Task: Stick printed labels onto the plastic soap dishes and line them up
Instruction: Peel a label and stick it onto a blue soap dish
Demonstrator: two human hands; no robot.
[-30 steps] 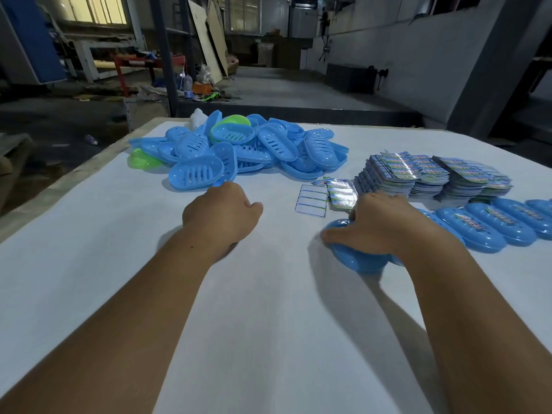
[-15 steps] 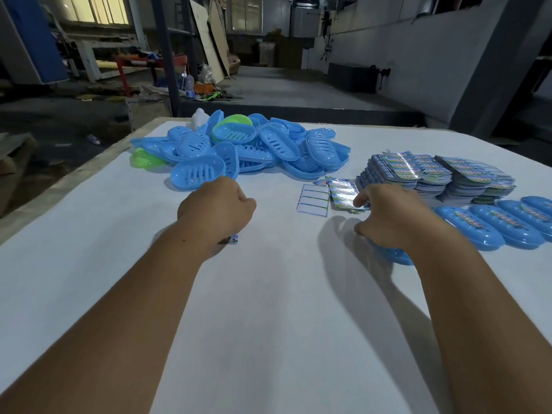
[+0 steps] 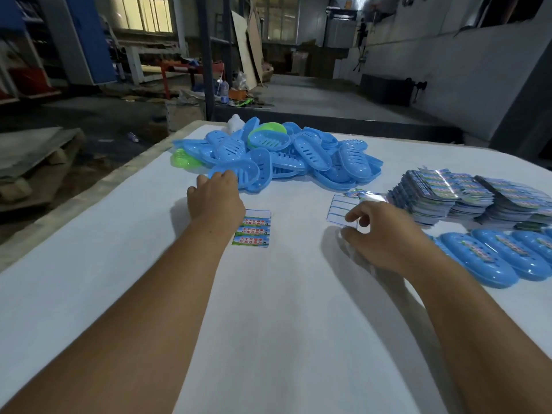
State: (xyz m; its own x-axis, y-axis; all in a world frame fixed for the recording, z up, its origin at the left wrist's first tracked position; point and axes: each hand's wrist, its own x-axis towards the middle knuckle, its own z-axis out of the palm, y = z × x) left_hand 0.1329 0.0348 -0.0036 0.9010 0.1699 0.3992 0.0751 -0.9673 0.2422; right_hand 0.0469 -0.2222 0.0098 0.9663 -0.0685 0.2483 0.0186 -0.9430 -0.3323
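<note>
A pile of unlabelled blue soap dishes [image 3: 301, 158] lies at the far middle of the white table [image 3: 268, 324]. My left hand [image 3: 215, 200] reaches forward, and its fingertips touch the nearest dish [image 3: 248, 174] of the pile. Just right of my left wrist lies a label sheet [image 3: 253, 228] with three printed labels. My right hand [image 3: 385, 231] hovers with thumb and forefinger loosely curled and apart at the near edge of an empty backing sheet [image 3: 340, 209]; I see nothing between them. A row of labelled blue dishes [image 3: 478, 258] lies along the right.
Stacks of printed label sheets [image 3: 448, 195] stand at the right, behind the row. Two green dishes [image 3: 182, 161] [image 3: 265, 129] and a white bottle [image 3: 236, 124] sit among the pile. The table's left edge [image 3: 98, 192] drops to a dim workshop floor.
My right hand slid the labelled dish into the row, let it go and moved left to the backing sheet. My left hand went forward to the pile, uncovering the label sheet.
</note>
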